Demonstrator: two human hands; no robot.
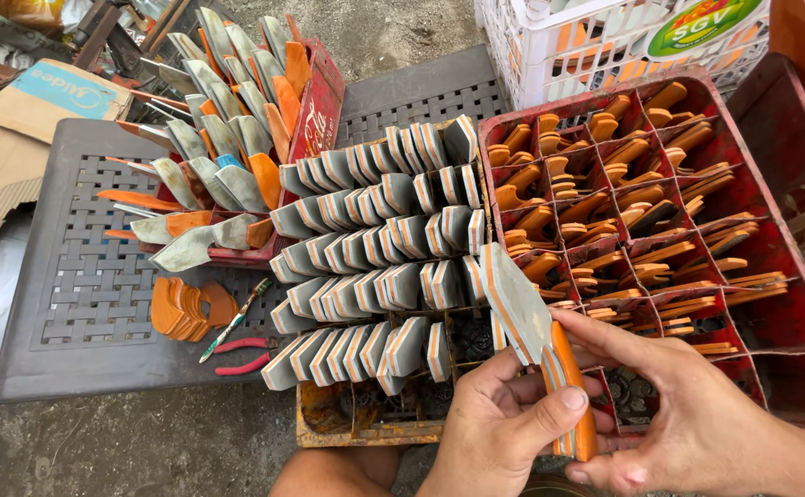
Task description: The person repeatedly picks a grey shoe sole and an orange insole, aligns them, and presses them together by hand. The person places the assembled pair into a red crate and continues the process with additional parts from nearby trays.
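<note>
Both hands (pixel 596 414) curled around an upright orange-handled cleaver (pixel 536 345)

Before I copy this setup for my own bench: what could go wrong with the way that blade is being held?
The grey blade points up between both hands; the left hand and right hand are bare, so a slip on the orange handle could cut a finger. The packed blades in the middle crate stand edge-up just beside the left hand.

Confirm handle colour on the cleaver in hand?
Orange, with a pale stripe along its edge; the cleaver blade is grey. Head view, the only one.
</note>
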